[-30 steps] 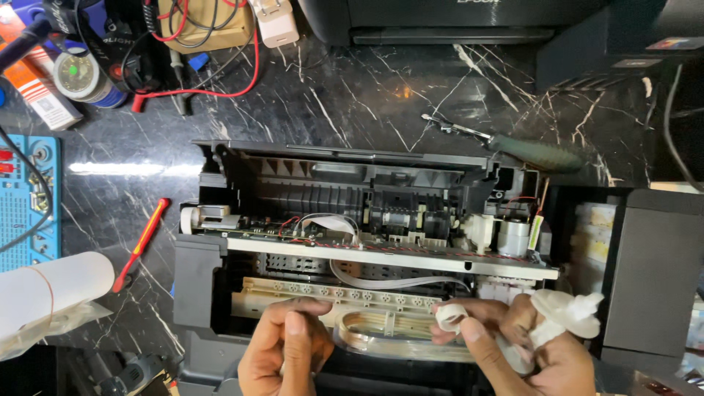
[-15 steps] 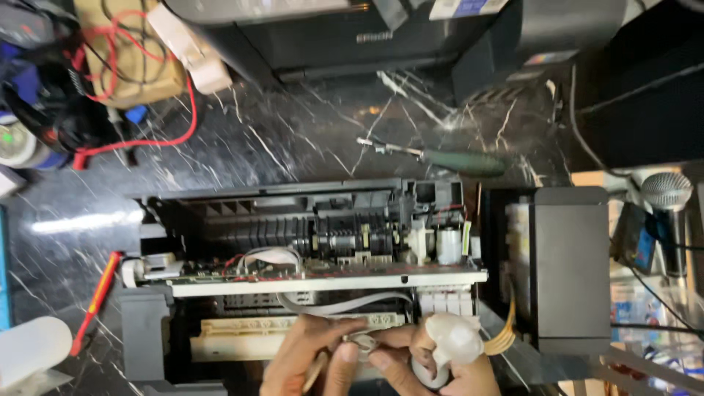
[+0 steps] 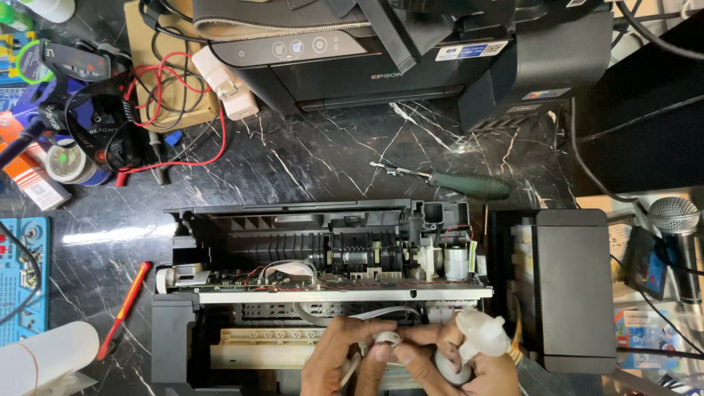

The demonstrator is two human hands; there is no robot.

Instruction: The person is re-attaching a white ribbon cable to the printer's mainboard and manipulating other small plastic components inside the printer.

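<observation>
Both hands meet at six o'clock in the head view, low in the opened printer [image 3: 323, 293]. Fingers of the left hand [image 3: 341, 359] pinch a small white ring-shaped part [image 3: 386, 339], and the thumb and forefinger of the right hand [image 3: 447, 359] close on the same part from the other side. That right hand also clutches a white plastic syringe-like piece [image 3: 480, 339] wrapped partly in pale tissue, though the blur there makes its exact shape hard to tell. A flat white ribbon cable [image 3: 381, 314] curves just above the knuckles.

Behind the hands, toward twelve o'clock, a pale metal rail [image 3: 330, 295] runs across the chassis, with black rollers [image 3: 359, 253] and a circuit strip beyond it. At three o'clock, just beside the chassis, stands a black ink tank unit [image 3: 572, 286]. A green-handled screwdriver [image 3: 455, 183] lies on the dark marble table [image 3: 308, 169] at about one o'clock, apart from the chassis. A red-handled screwdriver [image 3: 125, 308] lies at nine o'clock, near the chassis's left end. A second, closed black printer [image 3: 381, 59] sits at twelve o'clock. Red test leads [image 3: 183, 139] loop at ten o'clock, and a microphone [image 3: 675, 220] stands at the far right.
</observation>
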